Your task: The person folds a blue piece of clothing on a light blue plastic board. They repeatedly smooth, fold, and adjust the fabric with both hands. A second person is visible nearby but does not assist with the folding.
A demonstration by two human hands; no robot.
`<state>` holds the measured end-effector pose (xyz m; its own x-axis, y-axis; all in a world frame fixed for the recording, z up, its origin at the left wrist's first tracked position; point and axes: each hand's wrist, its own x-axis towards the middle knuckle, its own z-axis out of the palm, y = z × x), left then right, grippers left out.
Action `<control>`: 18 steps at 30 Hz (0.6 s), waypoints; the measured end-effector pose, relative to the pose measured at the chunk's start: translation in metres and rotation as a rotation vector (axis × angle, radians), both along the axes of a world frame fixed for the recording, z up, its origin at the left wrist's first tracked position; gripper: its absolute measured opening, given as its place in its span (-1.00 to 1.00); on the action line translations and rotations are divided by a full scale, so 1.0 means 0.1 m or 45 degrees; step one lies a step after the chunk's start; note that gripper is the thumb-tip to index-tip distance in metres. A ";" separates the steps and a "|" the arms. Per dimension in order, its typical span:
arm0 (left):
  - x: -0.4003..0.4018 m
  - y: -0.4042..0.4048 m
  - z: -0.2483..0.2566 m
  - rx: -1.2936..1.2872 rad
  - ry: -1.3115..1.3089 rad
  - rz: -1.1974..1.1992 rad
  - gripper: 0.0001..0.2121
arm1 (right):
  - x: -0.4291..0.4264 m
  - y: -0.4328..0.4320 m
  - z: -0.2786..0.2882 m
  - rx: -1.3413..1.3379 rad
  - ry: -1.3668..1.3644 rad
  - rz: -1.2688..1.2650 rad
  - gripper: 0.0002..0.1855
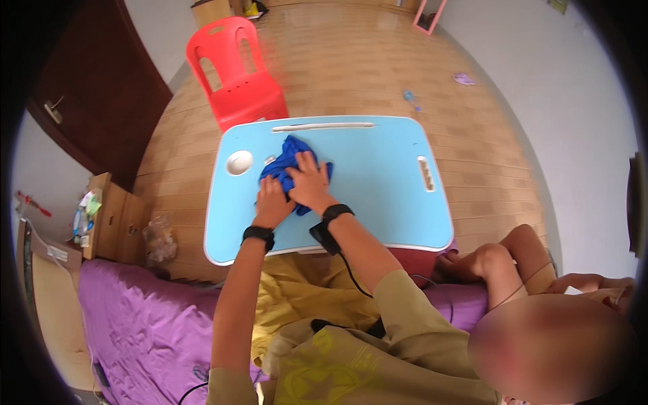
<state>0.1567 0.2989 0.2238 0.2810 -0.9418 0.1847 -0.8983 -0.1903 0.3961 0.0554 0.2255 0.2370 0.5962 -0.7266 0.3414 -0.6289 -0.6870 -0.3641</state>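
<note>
A crumpled blue cloth (289,153), perhaps a garment, lies on the left half of a light blue lap table (374,202). A small white patch, perhaps a tag, shows at its upper left edge. My left hand (273,202) presses on the cloth's lower left part, palm down. Just to the right, my right hand (310,182) rests spread across its middle and right side. Neither hand's fingers are plainly closed around the fabric. Parts of the cloth are hidden beneath both hands. Each wrist wears a black band, and a cable runs from the right one.
A round cup recess (239,163) is left of the cloth, a slot (324,127) along the far edge. Beyond stands a red plastic chair (243,91). A bottle (411,100) lies on the floor. Another person's bent leg (498,268) is at right, on the purple-covered bed (147,314).
</note>
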 end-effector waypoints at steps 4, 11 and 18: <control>-1.05 -0.76 0.08 -0.078 0.045 -0.327 -0.50 | -1.19 -0.50 -0.02 0.114 0.096 -0.343 -0.44; -2.54 -1.07 -0.14 -0.367 -0.030 -0.446 -0.51 | -2.65 -0.49 -0.02 0.059 0.198 -0.640 -0.48; -1.73 -1.11 -0.13 -0.230 -0.006 -0.385 -0.55 | -1.72 -0.68 -0.05 -0.047 0.281 -0.635 -0.49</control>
<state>-0.0160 0.1878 0.2109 -0.0070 -0.9342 0.3567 -0.9050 0.1576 0.3950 -0.1166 0.1576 0.2323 0.2429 -0.9295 0.2775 -0.9403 -0.2959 -0.1680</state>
